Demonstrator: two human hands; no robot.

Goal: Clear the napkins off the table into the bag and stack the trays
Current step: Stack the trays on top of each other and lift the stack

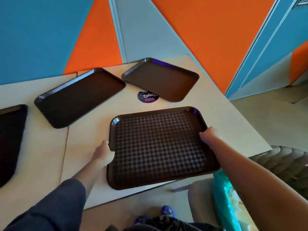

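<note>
1. Step in hand, by my reading: the tray stacking; no napkins show on the table (93, 135); a teal bag (225, 194) stands at the lower right of the frame, off the table's near edge, with pale crumpled stuff showing at its mouth, likely the napkins.
2. Near tray (160, 147), centre of the frame, chequered floor; it overhangs the table's near edge and looks slightly lifted and tilted, though I cannot tell for sure whether it is clear of the surface.
3. Left hand (104, 155) grips the tray's left rim, thumb over the lip, fingers hidden beneath; right hand (207, 136) grips the right rim the same way, thumb on top, other fingers out of sight.
4. 3 more trays lie flat and apart: middle tray (80, 97) at centre left; far tray (160, 79) at upper centre; a cut-off tray (11, 140) at the left edge.
5. A round purple sticker (148, 97) sits between the near and far trays.
6. Next move calls for carrying the held tray level over 1 of the others, squaring the corners, and lowering it to nest; the middle tray lies at a different angle, so a turn would be needed.
</note>
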